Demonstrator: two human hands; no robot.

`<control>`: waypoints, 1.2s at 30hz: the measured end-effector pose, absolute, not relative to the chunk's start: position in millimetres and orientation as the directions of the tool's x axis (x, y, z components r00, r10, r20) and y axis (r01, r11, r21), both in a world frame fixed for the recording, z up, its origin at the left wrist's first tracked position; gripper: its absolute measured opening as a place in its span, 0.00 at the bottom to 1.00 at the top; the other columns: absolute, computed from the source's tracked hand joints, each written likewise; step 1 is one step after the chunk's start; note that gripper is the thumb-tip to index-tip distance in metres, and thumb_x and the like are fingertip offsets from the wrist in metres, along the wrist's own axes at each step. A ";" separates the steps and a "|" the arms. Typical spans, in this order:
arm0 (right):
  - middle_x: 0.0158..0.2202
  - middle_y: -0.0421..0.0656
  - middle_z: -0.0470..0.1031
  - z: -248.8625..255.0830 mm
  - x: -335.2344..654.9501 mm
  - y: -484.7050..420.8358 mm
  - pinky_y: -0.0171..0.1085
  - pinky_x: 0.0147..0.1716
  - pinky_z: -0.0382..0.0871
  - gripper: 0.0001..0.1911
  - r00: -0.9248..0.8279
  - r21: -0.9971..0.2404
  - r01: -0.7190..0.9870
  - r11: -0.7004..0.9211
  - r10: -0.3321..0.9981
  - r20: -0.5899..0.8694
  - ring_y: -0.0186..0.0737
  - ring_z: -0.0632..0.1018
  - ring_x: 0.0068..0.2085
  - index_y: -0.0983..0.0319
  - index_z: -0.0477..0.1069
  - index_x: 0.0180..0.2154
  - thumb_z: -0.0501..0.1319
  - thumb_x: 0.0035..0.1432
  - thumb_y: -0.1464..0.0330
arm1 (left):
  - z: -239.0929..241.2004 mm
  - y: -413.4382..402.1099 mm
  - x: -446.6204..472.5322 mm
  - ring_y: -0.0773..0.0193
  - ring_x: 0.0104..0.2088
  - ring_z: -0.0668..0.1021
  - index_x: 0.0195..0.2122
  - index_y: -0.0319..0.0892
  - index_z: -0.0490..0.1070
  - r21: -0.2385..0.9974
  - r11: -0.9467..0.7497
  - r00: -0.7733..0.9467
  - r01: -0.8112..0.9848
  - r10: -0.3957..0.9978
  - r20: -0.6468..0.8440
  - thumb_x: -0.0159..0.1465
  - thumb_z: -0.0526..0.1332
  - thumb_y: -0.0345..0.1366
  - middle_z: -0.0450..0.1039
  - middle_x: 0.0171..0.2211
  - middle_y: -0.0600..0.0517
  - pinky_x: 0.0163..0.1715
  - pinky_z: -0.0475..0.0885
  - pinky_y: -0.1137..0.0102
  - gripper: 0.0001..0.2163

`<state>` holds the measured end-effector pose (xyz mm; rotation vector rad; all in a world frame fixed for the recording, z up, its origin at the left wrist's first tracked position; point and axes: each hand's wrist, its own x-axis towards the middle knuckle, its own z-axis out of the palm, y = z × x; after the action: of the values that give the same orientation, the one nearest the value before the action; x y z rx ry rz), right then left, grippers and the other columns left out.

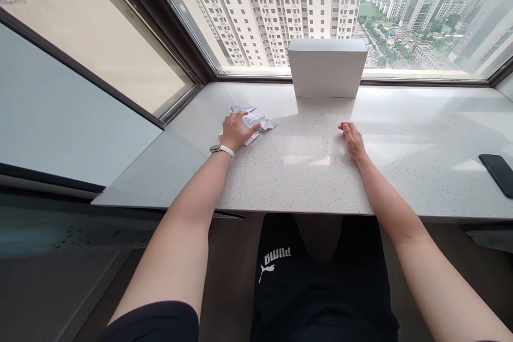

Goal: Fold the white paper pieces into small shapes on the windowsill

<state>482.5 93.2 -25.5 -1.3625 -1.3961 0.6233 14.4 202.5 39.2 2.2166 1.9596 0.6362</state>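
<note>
My left hand (236, 130), with a white band on its wrist, lies on a small heap of crumpled white paper (256, 119) on the speckled stone sill (304, 171); its fingers are spread over the paper. My right hand (351, 138) rests on the sill to the right, fingers loosely curled, nothing in it. A white rectangular box (326, 68) stands upright at the back, between and beyond both hands, against the window.
A black phone (499, 172) lies flat near the right edge of the sill. Large windows run along the back and left side. The sill's front edge crosses above my lap.
</note>
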 end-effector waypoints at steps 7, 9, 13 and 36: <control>0.64 0.54 0.90 -26.7 481.2 93.6 0.62 0.69 0.80 0.48 0.192 -0.898 0.382 0.220 0.931 0.310 0.64 0.86 0.68 0.53 0.80 0.62 0.49 0.75 0.22 | 26.4 209.7 16.2 0.27 0.83 0.69 0.81 0.34 0.69 0.327 -0.137 0.112 0.935 0.989 0.092 0.77 0.61 0.66 0.70 0.81 0.26 0.84 0.62 0.41 0.45; 0.64 0.54 0.90 -27.1 481.0 94.1 0.61 0.69 0.80 0.47 0.190 -0.897 0.384 0.217 0.932 0.307 0.63 0.86 0.67 0.52 0.81 0.62 0.49 0.75 0.22 | 25.0 211.1 14.9 0.28 0.80 0.73 0.78 0.36 0.73 0.322 -0.129 0.086 0.938 0.986 0.146 0.78 0.59 0.61 0.76 0.76 0.27 0.83 0.66 0.41 0.38; 0.63 0.53 0.90 -27.4 480.7 94.9 0.62 0.69 0.80 0.47 0.196 -0.900 0.376 0.222 0.930 0.312 0.63 0.87 0.67 0.52 0.81 0.61 0.50 0.75 0.22 | 27.9 210.3 11.3 0.26 0.76 0.78 0.76 0.37 0.74 0.355 -0.081 0.008 0.931 0.979 0.203 0.77 0.61 0.51 0.80 0.72 0.27 0.79 0.71 0.39 0.32; 0.63 0.54 0.90 -30.2 481.8 95.7 0.61 0.68 0.80 0.45 0.196 -0.901 0.367 0.231 0.928 0.318 0.62 0.87 0.66 0.53 0.81 0.61 0.51 0.76 0.24 | 34.4 211.8 48.9 0.31 0.93 0.50 0.86 0.37 0.67 0.183 -0.314 0.275 0.931 0.938 0.209 0.80 0.60 0.67 0.52 0.92 0.31 0.91 0.38 0.37 0.45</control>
<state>481.8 95.7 -30.2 -1.3388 -1.3752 0.6286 48.9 211.8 34.4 2.4888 1.8249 0.4357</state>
